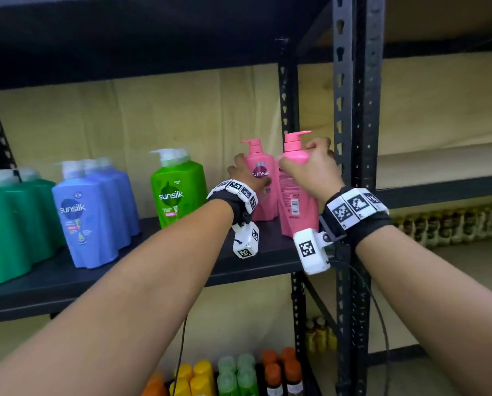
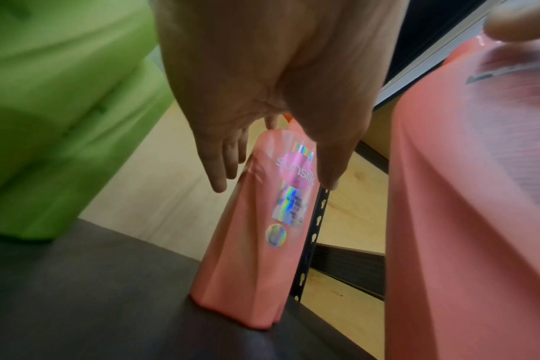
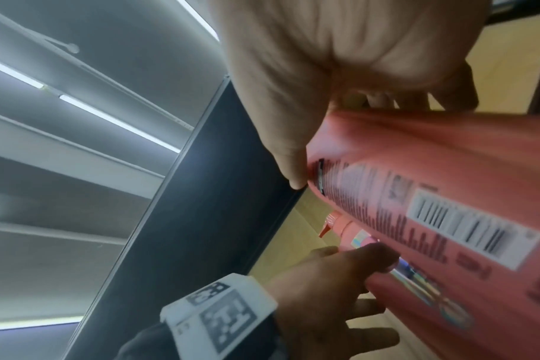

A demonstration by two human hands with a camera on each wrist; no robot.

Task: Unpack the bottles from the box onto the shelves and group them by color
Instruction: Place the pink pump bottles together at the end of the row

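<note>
Two pink Sunsilk pump bottles stand at the right end of the black shelf board. The back pink bottle stands upright on the board, label forward. My left hand is around its upper part with straight fingers on its left side and the thumb across the label. My right hand grips the front pink bottle at its shoulder, barcode side toward me. That bottle's base is at the board; contact is not clear.
On the same board to the left are a lime green bottle, blue bottles and dark green bottles. Black steel uprights stand just right of my right hand. The shelf below holds small yellow, green and orange bottles.
</note>
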